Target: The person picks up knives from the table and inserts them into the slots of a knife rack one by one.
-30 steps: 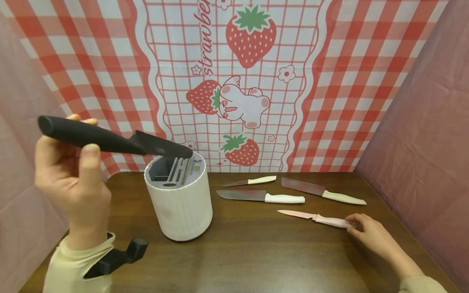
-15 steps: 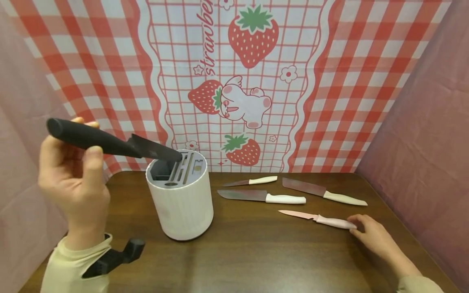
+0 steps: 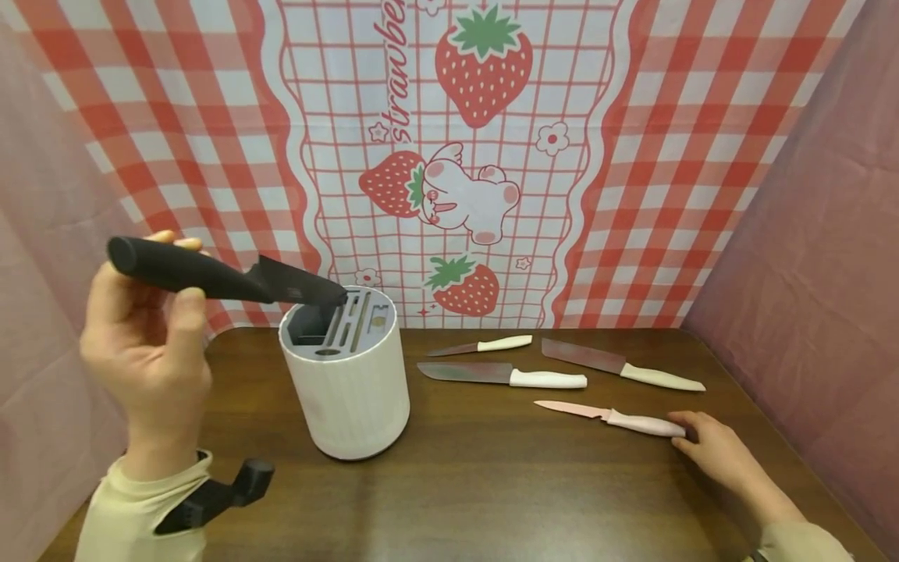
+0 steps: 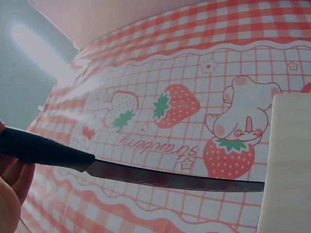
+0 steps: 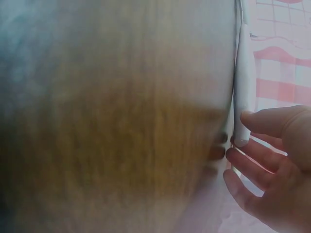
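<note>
My left hand (image 3: 151, 336) grips the dark handle of a black kitchen knife (image 3: 204, 273), its blade pointing right. The blade tip is at the back of the slotted top of a white round knife block (image 3: 344, 398); whether it touches cannot be told. In the left wrist view the black knife (image 4: 165, 179) runs across to the pale block (image 4: 286, 165). At the right, my right hand (image 3: 716, 453) pinches the handle end of a pink-bladed knife (image 3: 642, 424) lying on the table. Thumb and fingertips meet that white handle (image 5: 244, 82) in the right wrist view.
On the brown table (image 3: 463, 492), behind the pink knife, lie a small white-handled knife (image 3: 502, 344), a broad white-handled knife (image 3: 544, 379) and a cleaver-shaped knife (image 3: 656, 378). A strawberry-print cloth (image 3: 485, 195) hangs behind; pink cloth (image 3: 808, 257) walls the right.
My left hand has shifted right and slightly down, while the black blade's tip has moved left over the block's top. The right hand stays at the pink knife's handle end.
</note>
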`<state>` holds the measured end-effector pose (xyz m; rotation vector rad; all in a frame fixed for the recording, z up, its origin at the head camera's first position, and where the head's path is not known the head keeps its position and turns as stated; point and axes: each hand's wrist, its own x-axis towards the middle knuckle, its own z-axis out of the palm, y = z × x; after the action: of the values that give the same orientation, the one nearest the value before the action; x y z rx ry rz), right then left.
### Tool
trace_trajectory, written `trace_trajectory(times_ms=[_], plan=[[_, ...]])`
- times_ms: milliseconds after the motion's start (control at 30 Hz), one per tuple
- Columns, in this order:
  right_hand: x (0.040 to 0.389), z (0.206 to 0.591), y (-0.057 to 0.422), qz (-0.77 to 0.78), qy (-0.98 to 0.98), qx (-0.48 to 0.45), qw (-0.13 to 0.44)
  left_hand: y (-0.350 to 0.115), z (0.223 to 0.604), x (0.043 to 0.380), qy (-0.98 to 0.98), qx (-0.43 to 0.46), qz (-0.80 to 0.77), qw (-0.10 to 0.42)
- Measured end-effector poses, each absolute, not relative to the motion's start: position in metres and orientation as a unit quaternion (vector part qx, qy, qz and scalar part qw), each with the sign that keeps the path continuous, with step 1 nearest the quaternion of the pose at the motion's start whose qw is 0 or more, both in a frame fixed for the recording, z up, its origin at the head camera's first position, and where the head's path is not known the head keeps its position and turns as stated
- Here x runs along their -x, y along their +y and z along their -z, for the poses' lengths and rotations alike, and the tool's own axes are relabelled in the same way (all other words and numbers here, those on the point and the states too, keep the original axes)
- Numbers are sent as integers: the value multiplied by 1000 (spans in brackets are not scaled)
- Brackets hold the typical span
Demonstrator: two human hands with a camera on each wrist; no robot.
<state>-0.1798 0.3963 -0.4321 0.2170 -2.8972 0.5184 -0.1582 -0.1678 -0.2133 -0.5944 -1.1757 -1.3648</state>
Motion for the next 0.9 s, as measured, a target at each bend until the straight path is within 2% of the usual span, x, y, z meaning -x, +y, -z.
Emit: trace_trajectory(times_ms=[600,900], plan=[[189,433,396,-155,-982,-69,79,-166,212,157,-485,271,590,586],[187,431,396,-150,-983,-64,79,-165,214,156,-511,293,580,563]])
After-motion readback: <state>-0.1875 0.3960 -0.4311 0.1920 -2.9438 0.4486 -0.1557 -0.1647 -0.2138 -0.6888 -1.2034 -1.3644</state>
